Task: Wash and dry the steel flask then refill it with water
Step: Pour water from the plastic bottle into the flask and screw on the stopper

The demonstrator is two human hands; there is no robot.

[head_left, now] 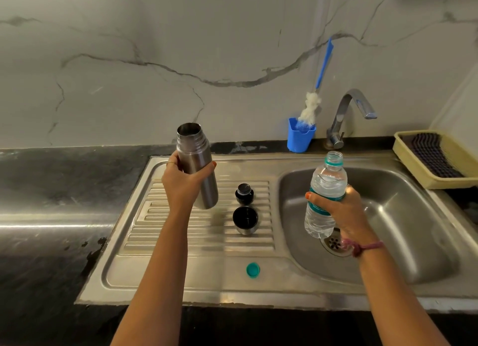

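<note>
**Open flask and water bottle held over the sink**

The left hand point(184, 183) is gripping the uncapped steel flask point(197, 164) above the draining board point(181, 232), fingers wrapped round its body. The right hand point(341, 206) is clasping an open plastic water bottle point(326, 190) over the basin point(401, 216). The flask's stopper point(244, 190) and cup lid point(245, 220) are sitting on the board between them.

One flask point(197, 164), one bottle point(324, 195), three caps point(244, 191).

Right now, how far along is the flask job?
Both are uncapped: the teal bottle cap, black stopper and cup lid lie on the drainboard. The left hand holds the open steel flask; the right hand holds the clear plastic water bottle. Pouring and closing remain.
</note>
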